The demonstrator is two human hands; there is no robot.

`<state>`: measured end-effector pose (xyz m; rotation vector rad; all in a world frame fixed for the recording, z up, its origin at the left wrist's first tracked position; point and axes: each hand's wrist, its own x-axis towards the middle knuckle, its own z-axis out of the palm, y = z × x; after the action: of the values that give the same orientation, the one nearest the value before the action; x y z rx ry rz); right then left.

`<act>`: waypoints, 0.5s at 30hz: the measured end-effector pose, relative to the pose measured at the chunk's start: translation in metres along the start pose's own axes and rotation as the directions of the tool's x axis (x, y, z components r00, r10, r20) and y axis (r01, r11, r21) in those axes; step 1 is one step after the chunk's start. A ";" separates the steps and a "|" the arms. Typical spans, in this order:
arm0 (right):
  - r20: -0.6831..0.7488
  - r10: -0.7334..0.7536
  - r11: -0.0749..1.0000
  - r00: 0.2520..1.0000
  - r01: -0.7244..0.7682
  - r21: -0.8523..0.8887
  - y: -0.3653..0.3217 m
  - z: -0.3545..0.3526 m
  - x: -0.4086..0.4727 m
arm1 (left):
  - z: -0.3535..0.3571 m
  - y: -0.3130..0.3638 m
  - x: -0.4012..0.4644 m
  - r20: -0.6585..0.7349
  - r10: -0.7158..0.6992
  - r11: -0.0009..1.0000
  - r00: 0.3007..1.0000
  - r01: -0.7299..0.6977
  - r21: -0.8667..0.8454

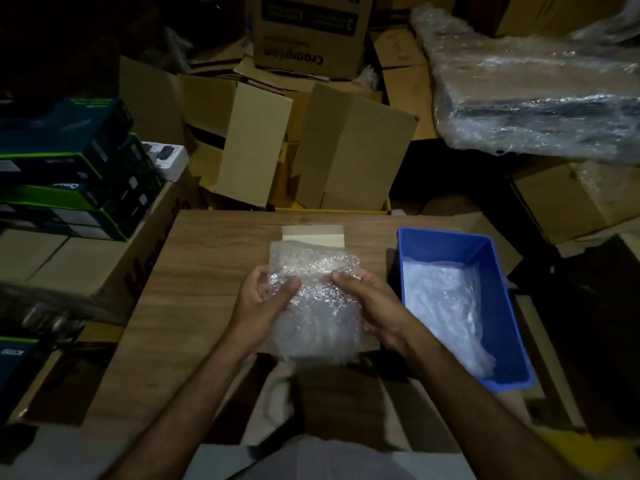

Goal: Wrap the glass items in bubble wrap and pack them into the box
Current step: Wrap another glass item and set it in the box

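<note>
step in hand: wrapping. left hand (266,299) and right hand (367,303) both grip bubble wrap bundle (311,299), held above counter (194,271); glass item inside not discernible. next move likely calls for closing loose flaps, then transfer to box. blue bin (498,379) just right, wrap inside. counter left side free; cardboard boxes (346,147) crowd far edge.

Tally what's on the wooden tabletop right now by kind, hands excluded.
Bubble-wrap bundle, held by the left hand and right hand: 1
Blue bin, plastic wrap inside: 1
Small cardboard box, mostly hidden behind the bundle: 1
Total: 3
</note>
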<state>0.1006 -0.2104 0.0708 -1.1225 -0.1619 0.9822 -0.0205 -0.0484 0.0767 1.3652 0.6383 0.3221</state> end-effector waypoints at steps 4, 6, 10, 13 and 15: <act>-0.136 -0.139 0.976 0.981 0.112 -0.187 0.002 0.003 -0.002 | -0.001 0.003 -0.003 -0.007 0.085 0.996 0.996 -0.085 -0.019; -0.198 -0.212 0.941 0.957 0.145 -0.307 0.003 0.005 -0.003 | -0.004 0.005 -0.003 0.033 0.136 0.988 0.990 -0.138 0.067; -0.051 -0.272 0.922 0.961 0.245 -0.299 0.004 -0.002 -0.010 | -0.015 0.009 -0.001 0.130 0.084 0.988 0.988 -0.099 0.117; 0.110 -0.235 0.918 0.966 0.258 -0.301 -0.002 -0.007 -0.016 | -0.021 0.017 -0.003 0.211 0.057 0.986 0.976 -0.089 0.143; 0.137 -0.126 0.970 0.983 0.151 -0.190 -0.006 -0.009 -0.019 | -0.022 0.021 -0.003 0.221 0.081 0.986 0.972 -0.111 0.127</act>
<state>0.0978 -0.2307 0.0777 -1.2156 -0.4427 0.9254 -0.0326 -0.0283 0.0956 1.5430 0.4207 0.2062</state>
